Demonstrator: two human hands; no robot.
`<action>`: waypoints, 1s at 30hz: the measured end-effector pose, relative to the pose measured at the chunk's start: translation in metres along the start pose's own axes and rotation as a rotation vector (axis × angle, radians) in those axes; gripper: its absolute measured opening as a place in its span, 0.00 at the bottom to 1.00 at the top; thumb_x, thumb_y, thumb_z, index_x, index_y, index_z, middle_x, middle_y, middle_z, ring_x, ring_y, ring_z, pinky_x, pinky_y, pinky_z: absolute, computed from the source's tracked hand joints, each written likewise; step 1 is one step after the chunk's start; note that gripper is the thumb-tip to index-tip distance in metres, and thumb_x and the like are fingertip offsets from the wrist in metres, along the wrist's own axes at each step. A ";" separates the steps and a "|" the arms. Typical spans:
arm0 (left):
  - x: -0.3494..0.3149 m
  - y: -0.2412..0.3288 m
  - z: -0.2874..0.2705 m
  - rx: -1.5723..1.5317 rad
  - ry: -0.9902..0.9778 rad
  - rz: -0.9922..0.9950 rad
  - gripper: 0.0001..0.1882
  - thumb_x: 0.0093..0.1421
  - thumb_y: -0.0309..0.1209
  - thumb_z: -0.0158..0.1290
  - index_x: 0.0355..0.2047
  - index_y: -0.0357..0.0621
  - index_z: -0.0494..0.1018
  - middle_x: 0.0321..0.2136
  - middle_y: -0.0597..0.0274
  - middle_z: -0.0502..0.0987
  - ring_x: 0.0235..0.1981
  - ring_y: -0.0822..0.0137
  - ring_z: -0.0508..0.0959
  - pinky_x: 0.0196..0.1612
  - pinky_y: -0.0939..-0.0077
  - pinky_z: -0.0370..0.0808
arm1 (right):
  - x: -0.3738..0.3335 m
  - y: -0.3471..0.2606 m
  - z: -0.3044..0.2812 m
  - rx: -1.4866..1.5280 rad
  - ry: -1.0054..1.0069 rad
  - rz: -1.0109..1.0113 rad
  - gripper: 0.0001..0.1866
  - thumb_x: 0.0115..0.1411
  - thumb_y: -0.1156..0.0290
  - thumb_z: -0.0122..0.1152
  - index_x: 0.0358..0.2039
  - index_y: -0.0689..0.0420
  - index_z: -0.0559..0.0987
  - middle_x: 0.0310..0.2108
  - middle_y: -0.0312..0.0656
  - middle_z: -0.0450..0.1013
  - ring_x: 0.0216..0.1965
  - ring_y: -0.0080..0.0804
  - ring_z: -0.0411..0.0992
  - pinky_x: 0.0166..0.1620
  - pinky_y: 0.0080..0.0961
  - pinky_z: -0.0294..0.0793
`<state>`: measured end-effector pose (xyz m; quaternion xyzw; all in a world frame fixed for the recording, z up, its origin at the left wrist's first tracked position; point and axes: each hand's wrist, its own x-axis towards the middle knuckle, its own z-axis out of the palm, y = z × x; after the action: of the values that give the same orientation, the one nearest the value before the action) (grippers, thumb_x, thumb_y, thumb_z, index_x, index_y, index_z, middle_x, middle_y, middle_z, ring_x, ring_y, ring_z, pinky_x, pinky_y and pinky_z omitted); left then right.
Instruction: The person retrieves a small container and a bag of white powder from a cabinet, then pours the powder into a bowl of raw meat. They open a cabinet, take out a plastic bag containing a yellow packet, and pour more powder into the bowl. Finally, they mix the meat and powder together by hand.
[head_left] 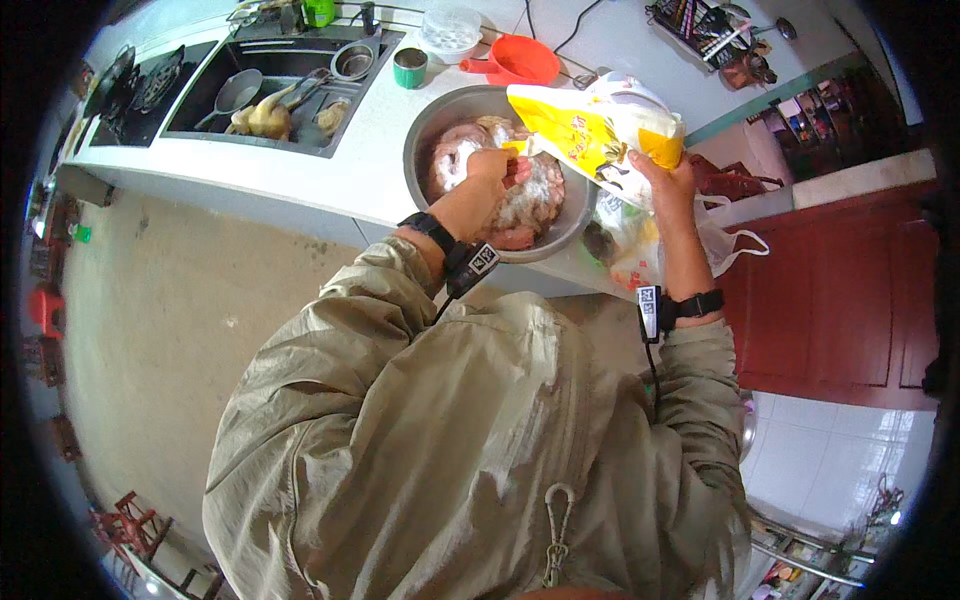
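Observation:
A large steel basin (412, 150) on the white counter holds pale pink raw meat or offal (535, 215), with white powder (540, 180) scattered over it. My right hand (665, 180) grips a yellow and white plastic bag (580, 135) by its far end, tilting it over the basin's right side. Above the meat is my left hand (495, 170), its fingers curled close to the bag's lower corner. A small yellow bit shows beside those fingers; whether it belongs to the bag is unclear. Black straps with small devices circle both wrists.
Behind the basin are a red plastic dipper (525, 60), a green tin (409, 68) and a clear lidded container (450, 35). The dark sink (300, 60) at left holds a whole plucked bird (268, 118) and a pan. White plastic bags (640, 240) crowd the basin's right side.

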<state>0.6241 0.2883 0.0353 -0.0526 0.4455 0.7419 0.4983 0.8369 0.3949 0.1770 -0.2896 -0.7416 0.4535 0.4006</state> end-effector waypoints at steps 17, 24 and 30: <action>-0.006 -0.002 -0.007 0.085 -0.051 0.017 0.07 0.60 0.20 0.48 0.39 0.32 0.70 0.26 0.52 0.78 0.21 0.60 0.80 0.23 0.70 0.82 | 0.007 -0.045 -0.002 -0.144 -0.095 -0.019 0.23 0.47 0.69 0.73 0.43 0.62 0.76 0.39 0.38 0.77 0.37 0.24 0.74 0.43 0.23 0.73; -0.009 -0.006 -0.016 0.175 -0.045 0.047 0.07 0.61 0.21 0.45 0.38 0.32 0.70 0.26 0.52 0.78 0.23 0.61 0.80 0.23 0.70 0.82 | 0.007 -0.046 -0.002 -0.029 -0.090 0.031 0.25 0.48 0.72 0.72 0.47 0.62 0.74 0.41 0.38 0.76 0.40 0.25 0.74 0.47 0.21 0.72; -0.011 -0.036 -0.016 0.034 -0.203 -0.230 0.08 0.62 0.22 0.44 0.37 0.31 0.71 0.27 0.53 0.77 0.22 0.63 0.79 0.23 0.73 0.81 | 0.005 -0.040 0.000 0.041 -0.088 0.046 0.26 0.48 0.73 0.72 0.47 0.62 0.74 0.42 0.39 0.76 0.42 0.25 0.74 0.48 0.22 0.72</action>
<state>0.6522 0.2734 0.0092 -0.0196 0.3963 0.6740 0.6232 0.8316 0.3817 0.2146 -0.2778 -0.7422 0.4901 0.3630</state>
